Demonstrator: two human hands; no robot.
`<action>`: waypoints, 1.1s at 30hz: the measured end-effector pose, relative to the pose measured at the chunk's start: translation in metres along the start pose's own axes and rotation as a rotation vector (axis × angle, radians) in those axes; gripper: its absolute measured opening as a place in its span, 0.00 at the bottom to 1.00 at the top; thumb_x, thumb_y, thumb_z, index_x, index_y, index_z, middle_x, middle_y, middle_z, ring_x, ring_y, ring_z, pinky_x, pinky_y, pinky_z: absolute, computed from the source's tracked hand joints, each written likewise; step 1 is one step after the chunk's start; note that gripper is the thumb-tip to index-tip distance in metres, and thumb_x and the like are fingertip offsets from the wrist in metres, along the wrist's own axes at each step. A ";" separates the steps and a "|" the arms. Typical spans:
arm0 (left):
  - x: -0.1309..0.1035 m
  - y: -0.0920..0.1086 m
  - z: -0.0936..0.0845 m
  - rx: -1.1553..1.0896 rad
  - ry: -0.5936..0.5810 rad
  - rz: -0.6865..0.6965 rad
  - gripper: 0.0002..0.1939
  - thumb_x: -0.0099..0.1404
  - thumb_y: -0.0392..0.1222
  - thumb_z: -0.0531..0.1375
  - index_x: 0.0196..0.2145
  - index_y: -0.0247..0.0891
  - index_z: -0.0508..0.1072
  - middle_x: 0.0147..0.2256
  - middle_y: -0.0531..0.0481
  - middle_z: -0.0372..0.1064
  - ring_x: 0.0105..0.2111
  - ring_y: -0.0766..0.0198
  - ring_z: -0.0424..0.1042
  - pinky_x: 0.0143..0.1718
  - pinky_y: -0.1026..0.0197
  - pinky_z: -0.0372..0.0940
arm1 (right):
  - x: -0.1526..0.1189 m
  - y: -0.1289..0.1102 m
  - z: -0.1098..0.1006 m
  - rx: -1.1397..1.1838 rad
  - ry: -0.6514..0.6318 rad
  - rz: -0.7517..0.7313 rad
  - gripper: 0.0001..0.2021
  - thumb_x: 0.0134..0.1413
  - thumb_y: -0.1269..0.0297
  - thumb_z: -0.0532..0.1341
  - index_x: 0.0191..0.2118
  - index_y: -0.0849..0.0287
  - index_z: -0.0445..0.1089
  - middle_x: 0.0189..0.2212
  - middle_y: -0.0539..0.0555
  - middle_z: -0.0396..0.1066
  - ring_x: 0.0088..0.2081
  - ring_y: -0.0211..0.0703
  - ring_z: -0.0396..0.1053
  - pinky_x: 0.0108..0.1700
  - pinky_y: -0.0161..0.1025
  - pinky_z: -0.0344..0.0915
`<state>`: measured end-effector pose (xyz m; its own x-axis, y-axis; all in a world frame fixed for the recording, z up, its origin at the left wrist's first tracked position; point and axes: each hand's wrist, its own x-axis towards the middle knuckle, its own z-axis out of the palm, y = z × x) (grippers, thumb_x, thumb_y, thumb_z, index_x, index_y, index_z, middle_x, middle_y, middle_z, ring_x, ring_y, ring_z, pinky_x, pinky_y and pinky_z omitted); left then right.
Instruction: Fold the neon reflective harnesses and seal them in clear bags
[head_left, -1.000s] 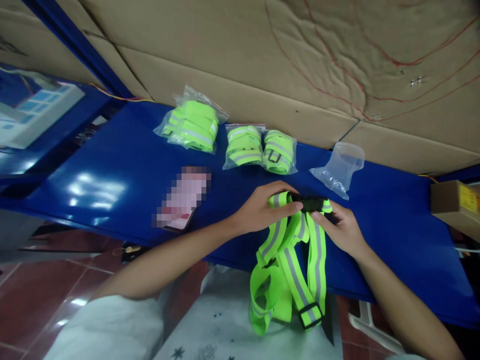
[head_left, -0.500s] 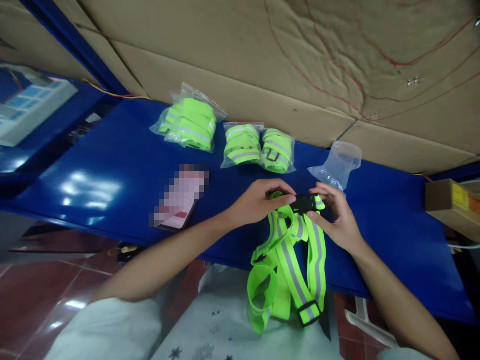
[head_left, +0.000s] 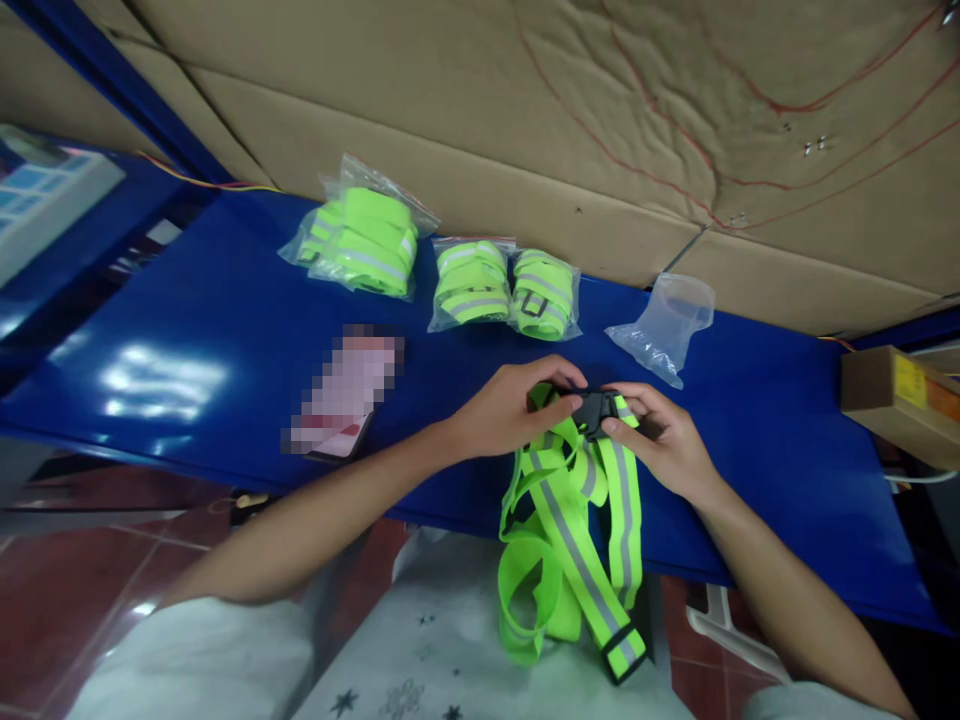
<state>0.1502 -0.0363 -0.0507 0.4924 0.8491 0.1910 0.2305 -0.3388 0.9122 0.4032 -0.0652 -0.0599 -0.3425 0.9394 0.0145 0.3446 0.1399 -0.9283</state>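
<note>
Between my two hands is a black plastic buckle on a neon green strap with a grey stripe. My left hand pinches the buckle's left end between thumb and fingers. From the right, my right hand grips the other end, thumb in front and fingers behind. The strap hangs in loops over the table's front edge towards my lap, with a black slider near its lowest end.
On the blue table, bagged green straps lie along the back, beside two smaller bags. A phone lies left, a clear plastic bag back right, and a cardboard box at the far right.
The buckle has tilted, and its front face shows more between my fingers. My right hand has shifted slightly left and down. The whole view has moved a little.
</note>
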 end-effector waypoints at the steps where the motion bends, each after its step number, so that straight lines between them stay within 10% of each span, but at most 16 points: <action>1: -0.002 0.001 0.002 0.140 0.011 0.064 0.13 0.70 0.46 0.59 0.47 0.38 0.75 0.44 0.47 0.77 0.42 0.61 0.75 0.45 0.59 0.67 | 0.000 0.000 0.002 0.034 0.002 0.027 0.16 0.62 0.56 0.68 0.53 0.52 0.71 0.38 0.50 0.78 0.38 0.42 0.77 0.39 0.36 0.71; 12: -0.014 0.009 0.009 0.645 -0.251 0.049 0.29 0.65 0.49 0.66 0.60 0.44 0.63 0.51 0.51 0.75 0.48 0.54 0.77 0.41 0.56 0.68 | -0.007 -0.004 0.012 -0.175 0.226 -0.023 0.08 0.62 0.57 0.68 0.41 0.54 0.74 0.33 0.49 0.77 0.33 0.38 0.72 0.36 0.34 0.66; 20: -0.018 0.006 0.027 0.781 0.061 0.201 0.20 0.69 0.53 0.61 0.52 0.38 0.69 0.41 0.48 0.76 0.41 0.53 0.76 0.43 0.51 0.65 | -0.010 -0.001 0.015 -0.158 0.293 -0.050 0.06 0.64 0.58 0.66 0.41 0.54 0.71 0.33 0.48 0.75 0.33 0.37 0.70 0.35 0.33 0.64; 33: -0.017 -0.005 0.024 0.891 0.068 0.323 0.13 0.72 0.47 0.58 0.43 0.34 0.73 0.37 0.47 0.78 0.38 0.55 0.78 0.39 0.52 0.60 | -0.008 -0.001 0.020 -0.180 0.210 -0.053 0.08 0.67 0.57 0.63 0.46 0.52 0.68 0.31 0.48 0.71 0.30 0.39 0.68 0.33 0.36 0.65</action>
<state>0.1606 -0.0587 -0.0667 0.6008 0.6726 0.4321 0.6612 -0.7218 0.2043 0.3885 -0.0790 -0.0666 -0.1822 0.9709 0.1553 0.4869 0.2263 -0.8436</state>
